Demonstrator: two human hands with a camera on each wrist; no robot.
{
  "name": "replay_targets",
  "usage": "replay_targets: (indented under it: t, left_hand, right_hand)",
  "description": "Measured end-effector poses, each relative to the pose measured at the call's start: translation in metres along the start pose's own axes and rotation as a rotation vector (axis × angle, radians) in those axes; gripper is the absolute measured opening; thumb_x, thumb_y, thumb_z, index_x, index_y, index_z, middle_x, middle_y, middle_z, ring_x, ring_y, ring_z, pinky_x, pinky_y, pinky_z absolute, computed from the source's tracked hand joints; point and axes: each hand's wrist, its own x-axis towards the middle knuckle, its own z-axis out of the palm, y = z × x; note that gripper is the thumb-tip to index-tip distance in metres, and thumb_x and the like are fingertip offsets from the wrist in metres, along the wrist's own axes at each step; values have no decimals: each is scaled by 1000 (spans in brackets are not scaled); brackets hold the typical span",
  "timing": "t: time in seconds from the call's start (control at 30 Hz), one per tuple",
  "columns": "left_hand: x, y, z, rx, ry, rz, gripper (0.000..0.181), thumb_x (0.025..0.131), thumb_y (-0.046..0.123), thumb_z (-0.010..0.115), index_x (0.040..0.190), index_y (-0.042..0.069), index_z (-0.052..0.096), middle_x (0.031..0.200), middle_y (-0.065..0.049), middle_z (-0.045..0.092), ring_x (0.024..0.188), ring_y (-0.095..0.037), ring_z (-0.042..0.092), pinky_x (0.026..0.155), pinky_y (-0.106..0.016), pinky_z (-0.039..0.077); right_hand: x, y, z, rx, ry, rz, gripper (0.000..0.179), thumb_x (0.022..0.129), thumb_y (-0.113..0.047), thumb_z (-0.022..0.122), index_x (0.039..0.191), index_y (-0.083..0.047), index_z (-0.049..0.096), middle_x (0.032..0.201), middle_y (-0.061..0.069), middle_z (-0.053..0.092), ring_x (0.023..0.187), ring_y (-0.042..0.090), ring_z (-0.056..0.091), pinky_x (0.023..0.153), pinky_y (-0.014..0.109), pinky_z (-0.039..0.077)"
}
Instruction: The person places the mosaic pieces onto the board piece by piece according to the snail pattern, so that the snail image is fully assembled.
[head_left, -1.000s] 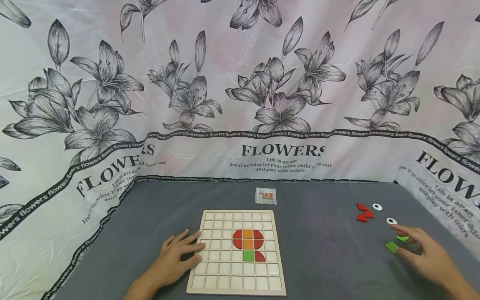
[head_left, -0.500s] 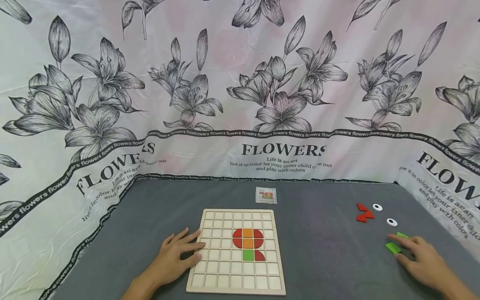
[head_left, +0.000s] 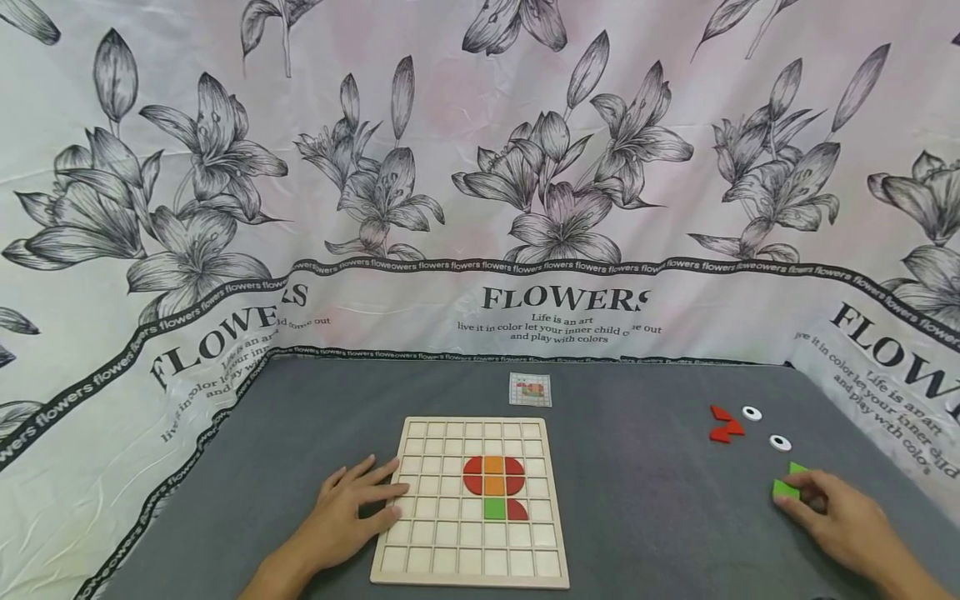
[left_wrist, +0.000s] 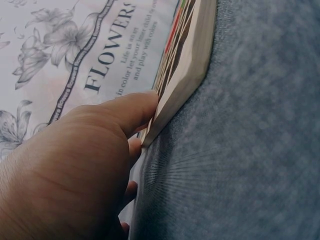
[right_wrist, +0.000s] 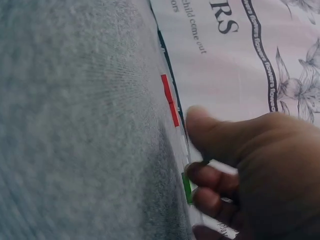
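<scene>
Right hand (head_left: 843, 515) is bracketing the front green tile (head_left: 783, 487), lower right — pinched or not, one cannot tell — the tile lying to its left; the left hand (head_left: 345, 512), lower left, is resting well apart.

Seen in head view: left hand (head_left: 347, 508) and left forearm (head_left: 291, 567), both bare, lower left of centre | at lower right, right hand (head_left: 846, 518) and right forearm (head_left: 903, 571), bare likewise | in left wrist view, fine skin creases (left_wrist: 85, 180) at lower left | in right wrist view, rounded fingertips (right_wrist: 201, 173), right of centre, slightly blurred
</scene>
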Motion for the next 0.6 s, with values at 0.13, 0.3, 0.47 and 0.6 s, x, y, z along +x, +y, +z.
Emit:
replay_targets:
  t: [0.13,0.3,0.47,0.6]
  left_hand:
    - [0,-1,0,-7,-6,-1,39,94,45,60,125,21,69,146,-5,45,138,-43,25,101,-69,6]
    - [1,-1,0,-13,-9,-3,40,94,45,60,125,21,69,146,-5,45,138,-42,25,101,-69,5]
    - [1,0,1,-12,-8,-6,39,94,45,60,124,21,69,146,-5,45,138,-42,25,101,-69,6]
    - [1,0,0,-6,-1,-5,38,94,44,60,124,22,69,146,-5,45,138,-42,25,101,-69,6]
  right_hand:
    - [-1,-8,-4,3,109,-37,30,81,-24,80,96,0,70,75,-1,59,63,5,45,55,36,37]
    - [-2,-21,-10,8,186,-88,28,76,-24,84,94,-6,73,80,1,63,66,1,45,56,34,39]
    - [-2,-40,-22,44,169,-53,31,78,-29,83,98,-8,73,88,7,66,72,5,49,59,37,40]
    - [-2,-58,-30,79,175,-60,32,78,-32,83,101,-11,73,92,6,67,75,-6,48,57,34,42]
